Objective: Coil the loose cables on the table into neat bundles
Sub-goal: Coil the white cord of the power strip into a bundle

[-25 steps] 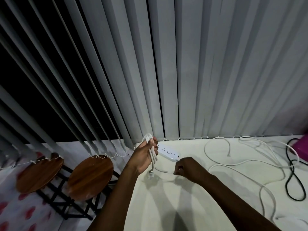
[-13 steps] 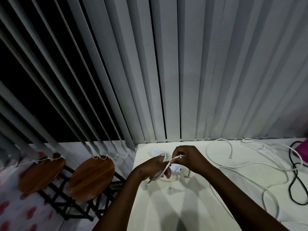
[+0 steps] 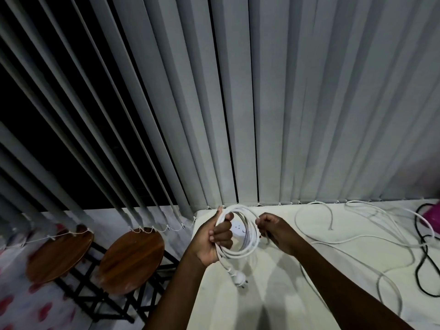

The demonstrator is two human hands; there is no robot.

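Observation:
My left hand (image 3: 212, 236) grips a white cable coil (image 3: 247, 248) of several round loops, held upright over the table's left end. Its plug (image 3: 239, 281) dangles below my fist. My right hand (image 3: 273, 228) pinches the coil's right side at the top. Through the loops I see the white power strip (image 3: 239, 228) lying on the white table (image 3: 273, 294). More loose white cable (image 3: 357, 245) sprawls across the table to the right, and a black cable (image 3: 422, 256) lies at the far right edge.
Grey vertical blinds (image 3: 285, 115) hang right behind the table. Two round wooden stools (image 3: 132, 259) stand on the floor left of the table's edge. A pink object (image 3: 432, 216) sits at the far right by the black cable.
The loops in my left hand have opened from a tight bunch into a wide round coil. My right hand has come from the table up to the coil's right side.

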